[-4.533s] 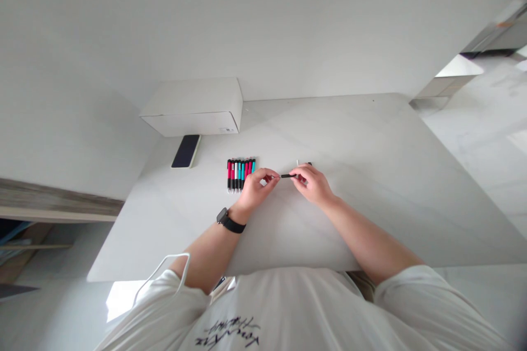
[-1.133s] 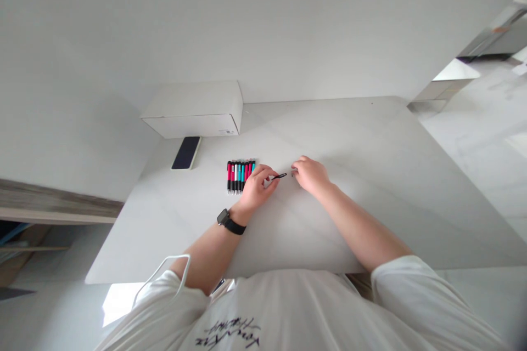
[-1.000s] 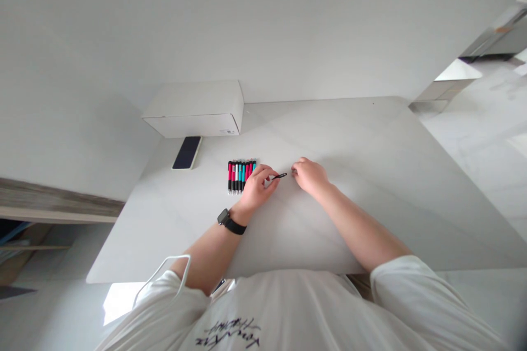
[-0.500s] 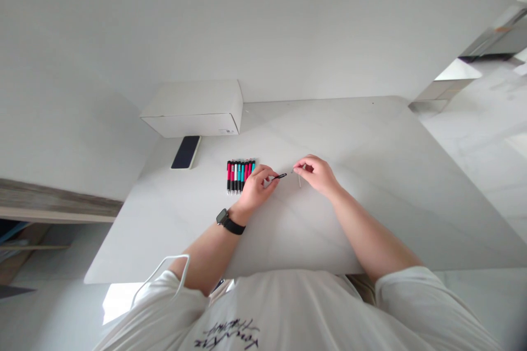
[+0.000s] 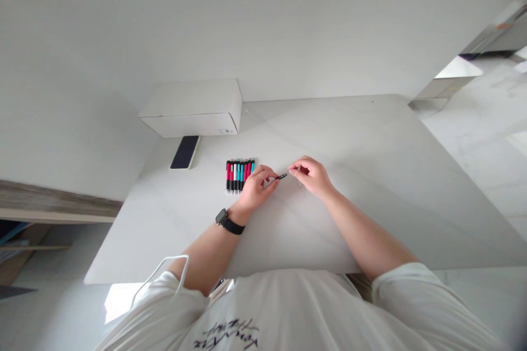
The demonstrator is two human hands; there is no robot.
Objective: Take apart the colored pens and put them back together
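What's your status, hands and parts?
Left hand pinching slim black pen piece. Right hand holding thin pale rod, apart from the black piece. Row of colored pens beside left hand, not between hands.

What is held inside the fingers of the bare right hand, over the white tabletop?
A thin pale rod, perhaps a pen refill, shows below the right hand. Its upper part is covered by the fingers, so its full length and end cannot be seen.
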